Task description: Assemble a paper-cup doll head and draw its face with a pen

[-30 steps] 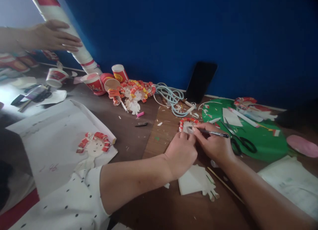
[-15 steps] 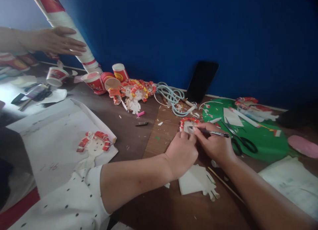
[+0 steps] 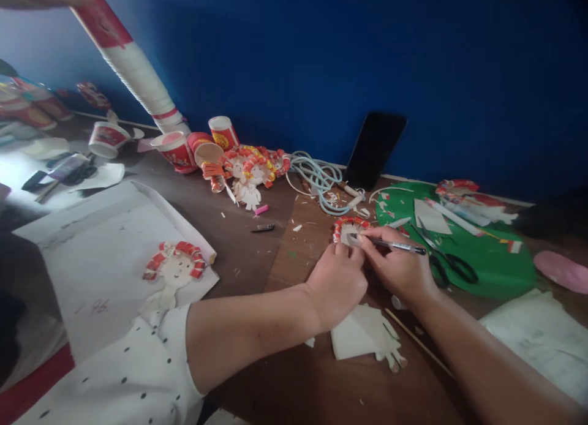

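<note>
My right hand [image 3: 404,269] is closed round a black-and-clear pen [image 3: 399,246], its tip at the white face of a paper doll [image 3: 350,221] with red curled hair. My left hand [image 3: 337,284] is closed at the doll's lower edge and hides its body. Just below my hands lies a folded white paper cutout [image 3: 361,333] with finger-like ends. A thin wooden stick [image 3: 416,339] runs under my right forearm. Right of my right hand, black-handled scissors [image 3: 448,259] rest on a round green sheet [image 3: 496,272].
Another red-haired paper doll [image 3: 177,269] lies on white paper [image 3: 78,247] at left. Red paper cups [image 3: 174,150], a heap of paper dolls [image 3: 252,171], a coiled cable [image 3: 316,171] and a leaning phone [image 3: 376,149] line the blue wall. A pen cap [image 3: 263,228] lies mid-table.
Another person's hand has moved up along the tall stack of cups at the upper left, towards the frame's edge. My hands, the pen and the doll stay almost in place.
</note>
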Demonstrator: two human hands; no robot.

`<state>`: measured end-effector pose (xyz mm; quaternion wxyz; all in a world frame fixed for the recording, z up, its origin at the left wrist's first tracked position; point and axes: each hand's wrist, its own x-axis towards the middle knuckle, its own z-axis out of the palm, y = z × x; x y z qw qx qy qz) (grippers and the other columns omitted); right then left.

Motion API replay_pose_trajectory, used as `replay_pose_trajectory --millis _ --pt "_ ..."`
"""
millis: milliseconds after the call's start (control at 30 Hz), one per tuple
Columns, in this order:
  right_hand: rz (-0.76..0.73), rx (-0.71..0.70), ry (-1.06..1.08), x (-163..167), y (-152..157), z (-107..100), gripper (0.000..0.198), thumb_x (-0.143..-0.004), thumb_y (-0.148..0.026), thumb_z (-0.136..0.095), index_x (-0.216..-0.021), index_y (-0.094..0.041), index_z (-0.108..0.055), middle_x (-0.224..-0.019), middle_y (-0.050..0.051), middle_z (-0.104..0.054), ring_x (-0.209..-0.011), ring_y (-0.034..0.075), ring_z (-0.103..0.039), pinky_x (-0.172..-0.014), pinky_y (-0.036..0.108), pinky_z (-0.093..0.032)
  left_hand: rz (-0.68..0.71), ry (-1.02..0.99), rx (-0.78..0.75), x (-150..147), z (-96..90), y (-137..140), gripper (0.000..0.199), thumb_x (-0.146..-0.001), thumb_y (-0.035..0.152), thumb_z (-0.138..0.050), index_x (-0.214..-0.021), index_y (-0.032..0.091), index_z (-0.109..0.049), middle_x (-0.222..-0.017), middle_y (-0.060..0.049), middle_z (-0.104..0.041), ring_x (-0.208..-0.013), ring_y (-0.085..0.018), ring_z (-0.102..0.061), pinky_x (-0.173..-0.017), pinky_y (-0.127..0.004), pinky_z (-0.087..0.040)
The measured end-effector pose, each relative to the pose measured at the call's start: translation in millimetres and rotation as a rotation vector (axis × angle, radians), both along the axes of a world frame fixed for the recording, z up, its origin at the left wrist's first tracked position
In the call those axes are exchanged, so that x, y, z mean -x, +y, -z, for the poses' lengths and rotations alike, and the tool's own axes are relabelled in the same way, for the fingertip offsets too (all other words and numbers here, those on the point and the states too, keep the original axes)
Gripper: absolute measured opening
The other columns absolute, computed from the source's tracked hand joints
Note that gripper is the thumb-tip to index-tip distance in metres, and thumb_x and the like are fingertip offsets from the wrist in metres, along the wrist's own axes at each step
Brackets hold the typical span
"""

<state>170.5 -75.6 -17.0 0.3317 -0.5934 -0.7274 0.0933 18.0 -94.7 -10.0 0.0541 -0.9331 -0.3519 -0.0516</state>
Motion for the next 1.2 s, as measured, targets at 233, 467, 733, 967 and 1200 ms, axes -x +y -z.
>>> replay_pose_trajectory --millis 233,467,733,967,1200 --pt "-0.006 -0.006 -0.015 -2.0 1.4 2.6 0.020 -0.087 -0.038 -0.054 -0.089 -0.022 -0.067 -0.089 0.004 -0.073 -0.079 0.020 -0.067 -0.076 0.033 -0.051 0.000 0.018 0.015 -0.5 0.9 0.9 0.028 -0.091 0.023 -0.047 -0.104 0.011 -0.068 -0.104 -0.015 -0.060 -0.094 -0.026 -0.057 -0.079 -0.038 -0.044" --pt "-0.007 0.006 -0.001 -2.0 0.7 2.1 0.019 -0.087 -0.037 -0.055 -0.090 -0.023 -0.067 -0.090 0.003 -0.073 -0.081 0.020 -0.067 -0.078 0.033 -0.051 0.000 -0.014 0.019 0.1 -0.9 0.5 0.026 -0.090 0.023 -0.050 -0.101 0.010 -0.070 -0.100 -0.014 -0.061 -0.093 -0.027 -0.057 -0.079 -0.039 -0.045" --pt "-0.016 -0.006 0.000 -3.3 0.5 3.4 0.020 -0.086 -0.038 -0.055 -0.090 -0.023 -0.067 -0.089 0.004 -0.073 -0.081 0.020 -0.068 -0.077 0.034 -0.052 0.007 0.021 0.031 0.8 -3.1 0.9 0.030 -0.090 0.022 -0.048 -0.109 0.009 -0.067 -0.104 -0.016 -0.061 -0.094 -0.028 -0.057 -0.077 -0.038 -0.044" --pt "-0.007 -0.019 -0.005 -3.7 0.9 5.2 0.019 -0.087 -0.038 -0.055 -0.090 -0.024 -0.067 -0.091 0.003 -0.073 -0.084 0.020 -0.068 -0.077 0.033 -0.052 0.004 0.020 0.026 0.3 -2.4 0.4 0.030 -0.090 0.022 -0.049 -0.110 0.009 -0.067 -0.108 -0.017 -0.060 -0.094 -0.027 -0.057 -0.078 -0.038 -0.044" --pt "0.006 -0.005 -0.002 -3.9 0.5 5.7 0.019 -0.086 -0.038 -0.056 -0.091 -0.023 -0.067 -0.090 0.003 -0.073 -0.081 0.020 -0.068 -0.077 0.033 -0.051 0.001 0.004 -0.004 -0.1 0.0 0.2 0.031 -0.090 0.022 -0.050 -0.111 0.008 -0.067 -0.106 -0.016 -0.061 -0.093 -0.027 -0.057 -0.078 -0.038 -0.044"
